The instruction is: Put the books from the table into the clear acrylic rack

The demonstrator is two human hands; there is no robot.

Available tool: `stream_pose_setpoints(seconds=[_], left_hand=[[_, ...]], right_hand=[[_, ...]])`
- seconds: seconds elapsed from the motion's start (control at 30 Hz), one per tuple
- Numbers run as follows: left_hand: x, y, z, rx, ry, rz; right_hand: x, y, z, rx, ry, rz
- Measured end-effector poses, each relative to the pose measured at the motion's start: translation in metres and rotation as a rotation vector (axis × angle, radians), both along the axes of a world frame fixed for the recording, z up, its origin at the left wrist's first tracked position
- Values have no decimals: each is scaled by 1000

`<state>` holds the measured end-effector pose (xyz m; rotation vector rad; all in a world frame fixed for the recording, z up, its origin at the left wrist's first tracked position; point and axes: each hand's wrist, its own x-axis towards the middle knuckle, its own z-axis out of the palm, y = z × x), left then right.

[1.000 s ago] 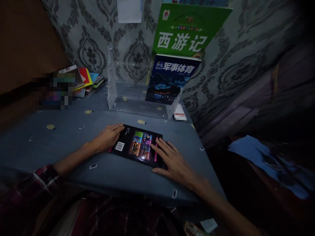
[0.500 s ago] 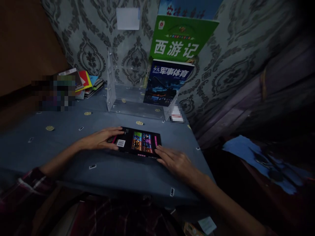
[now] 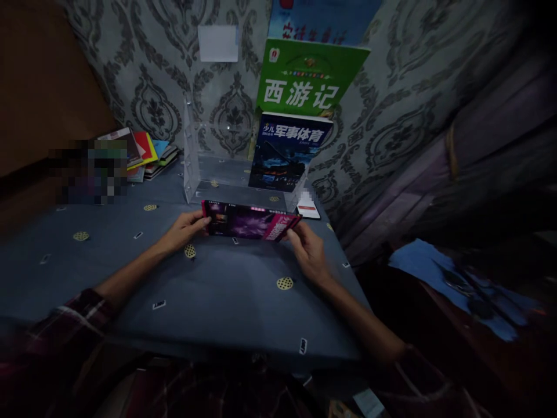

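Note:
A book with a dark purple and pink cover (image 3: 248,223) is held above the table, its cover tilted towards me. My left hand (image 3: 188,228) grips its left end, thumb on the cover. At the other end my right hand (image 3: 306,248) is closed on the lower right corner. Just behind the book stands a clear acrylic rack (image 3: 191,159). Books lean in tiers on its right side: a dark blue one (image 3: 282,157), a green one (image 3: 311,81) above it, and a blue one (image 3: 322,20) at the top, cut off by the frame.
A pile of books (image 3: 148,154) lies at the back left of the patterned blue-grey tablecloth (image 3: 226,302). A phone-like object with a lit screen (image 3: 308,208) rests right of the rack. Blue cloth (image 3: 435,278) lies on a dark surface to the right. White paper (image 3: 219,43) hangs on the wall.
The book has come up off the table and moved towards the rack. It has turned so a different cover side faces me. Both hands now grip its ends.

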<state>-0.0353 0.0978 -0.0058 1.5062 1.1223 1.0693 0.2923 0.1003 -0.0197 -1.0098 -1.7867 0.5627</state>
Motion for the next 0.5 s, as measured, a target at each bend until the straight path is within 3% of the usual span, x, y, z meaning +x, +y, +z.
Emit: stream_pose_setpoints(seconds=[0.13,0.33,0.5], left_hand=[[8,11,-4,-32,-160,114],[11,12,-12,-180,-349,161],[4,10,-12,-367,-257,110]], right_hand=[[-7,17,-15,-147,73,71],[-10,20,-17,-407,212,109],[-10,12,-17,-673,279,140]])
